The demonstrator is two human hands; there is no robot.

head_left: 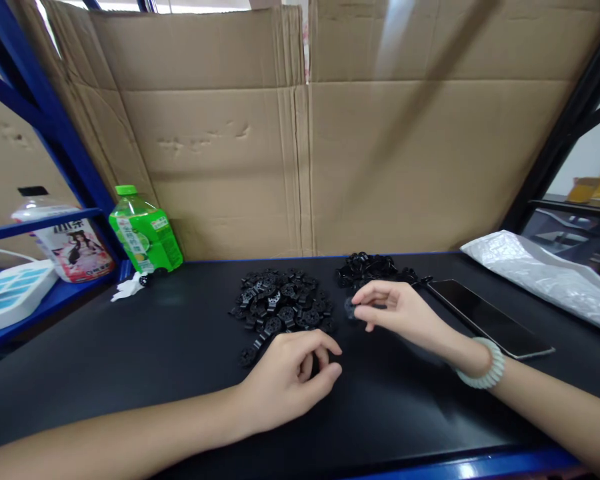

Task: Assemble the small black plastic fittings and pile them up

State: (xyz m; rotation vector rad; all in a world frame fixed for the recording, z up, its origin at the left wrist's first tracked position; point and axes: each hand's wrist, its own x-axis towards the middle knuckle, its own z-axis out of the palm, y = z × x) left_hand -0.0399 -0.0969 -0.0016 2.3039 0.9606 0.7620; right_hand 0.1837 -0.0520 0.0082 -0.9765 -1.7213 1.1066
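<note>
A large pile of small black plastic parts (280, 300) lies mid-table. My left hand (300, 377) is just in front of it, fingers curled, with a gap between thumb and fingertip and nothing seen between them. To its right, my right hand (390, 310) is above the table, palm turned left. A small dark round part (351, 308), slightly blurred, is at its fingertips. Behind that hand sits a second heap of black parts (367, 268). A pale beaded bracelet (485, 365) circles my right wrist.
A phone (490, 317) and a silvery plastic bag (540, 273) lie at the right. At the left stand a green bottle (147, 233) and a labelled bottle (75, 247), near crumpled white tissue (130, 287) and a white device (17, 293). Cardboard (230, 153) walls the back.
</note>
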